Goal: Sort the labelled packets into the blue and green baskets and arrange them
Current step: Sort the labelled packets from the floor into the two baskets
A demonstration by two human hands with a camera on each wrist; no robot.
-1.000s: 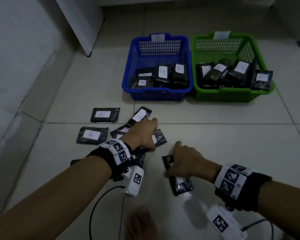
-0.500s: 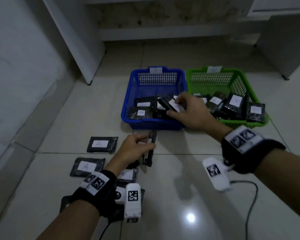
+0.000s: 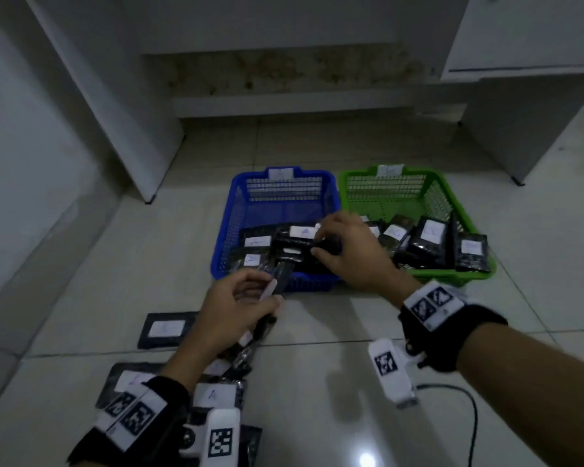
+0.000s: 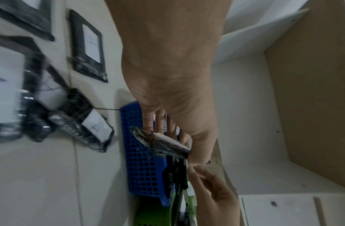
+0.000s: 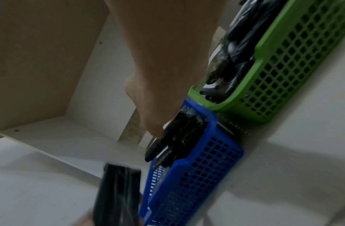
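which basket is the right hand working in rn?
The blue basket, the left of the two. The right hand grips a black packet among its packets; the green basket beside it is untouched.

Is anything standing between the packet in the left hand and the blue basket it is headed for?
Partly. The left hand holds its packet at the blue basket's near rim; the right hand and the packets fill the near half. The far half looks open.
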